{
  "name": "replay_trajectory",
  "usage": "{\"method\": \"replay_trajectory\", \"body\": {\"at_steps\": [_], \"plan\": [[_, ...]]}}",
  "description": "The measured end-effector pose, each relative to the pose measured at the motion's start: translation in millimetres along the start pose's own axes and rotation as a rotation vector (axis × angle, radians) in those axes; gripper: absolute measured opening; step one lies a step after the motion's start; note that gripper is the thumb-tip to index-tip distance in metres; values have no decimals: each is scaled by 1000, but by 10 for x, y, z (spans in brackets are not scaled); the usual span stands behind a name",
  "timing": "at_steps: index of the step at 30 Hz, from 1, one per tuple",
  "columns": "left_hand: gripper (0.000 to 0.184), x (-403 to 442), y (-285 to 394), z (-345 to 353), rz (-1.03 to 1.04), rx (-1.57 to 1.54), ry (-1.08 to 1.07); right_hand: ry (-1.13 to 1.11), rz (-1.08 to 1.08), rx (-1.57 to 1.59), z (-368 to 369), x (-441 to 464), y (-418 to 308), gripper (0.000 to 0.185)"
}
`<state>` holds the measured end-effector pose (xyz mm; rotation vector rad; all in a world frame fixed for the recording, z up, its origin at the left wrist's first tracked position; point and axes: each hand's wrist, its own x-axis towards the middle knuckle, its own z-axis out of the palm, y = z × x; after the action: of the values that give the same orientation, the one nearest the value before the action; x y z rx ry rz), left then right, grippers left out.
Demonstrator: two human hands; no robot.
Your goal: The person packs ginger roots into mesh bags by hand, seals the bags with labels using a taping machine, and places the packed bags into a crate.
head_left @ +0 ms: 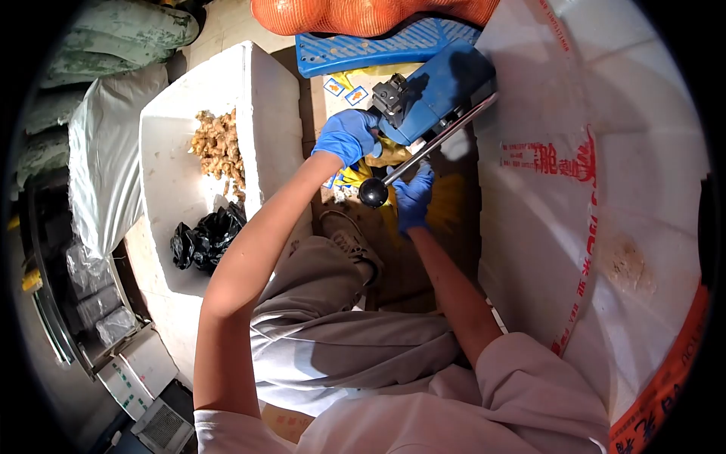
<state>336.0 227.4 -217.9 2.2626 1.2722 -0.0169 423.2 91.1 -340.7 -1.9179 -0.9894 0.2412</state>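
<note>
My left hand (348, 138), in a blue glove, is closed around one side of a yellow net bag (389, 153) with something brownish in it. My right hand (414, 193), also gloved in blue, is closed at the lower side of the same bag, its fingertips partly hidden. The bag is right beside the head of a blue machine (446, 87) that has a black mechanism on one side. A metal lever (446, 136) with a black ball knob (373, 193) crosses over my right hand's fingers. Neither hand visibly grips the knob.
A white foam box (265, 113) at the left holds ginger (219, 147) and a black plastic bag (208, 238). Beyond the machine are a blue plastic stool (378, 53) and orange net sacks (363, 15). Large white sacks (537, 227) stand close on the right. My shoe (352, 242) is below the hands.
</note>
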Motion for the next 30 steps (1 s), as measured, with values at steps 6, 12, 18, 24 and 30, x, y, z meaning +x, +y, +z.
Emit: {"method": "replay_trajectory", "body": {"at_steps": [6, 12, 18, 24, 30], "plan": [[18, -18, 52, -63, -36, -44, -27, -162, -262, 35, -387, 64, -222, 34], [22, 49, -104, 54, -33, -108, -56, -234, -537, 89, -1020, 554, -1046, 51], [20, 43, -89, 16, -11, -115, -69, -38, -551, -139, -1166, 670, -1276, 47], [17, 39, -100, 16, 0, -109, -33, -418, -821, -223, -764, 368, -1450, 10], [21, 57, -140, 66, 14, -195, -41, -749, -933, -587, -266, -193, -1151, 6]]}}
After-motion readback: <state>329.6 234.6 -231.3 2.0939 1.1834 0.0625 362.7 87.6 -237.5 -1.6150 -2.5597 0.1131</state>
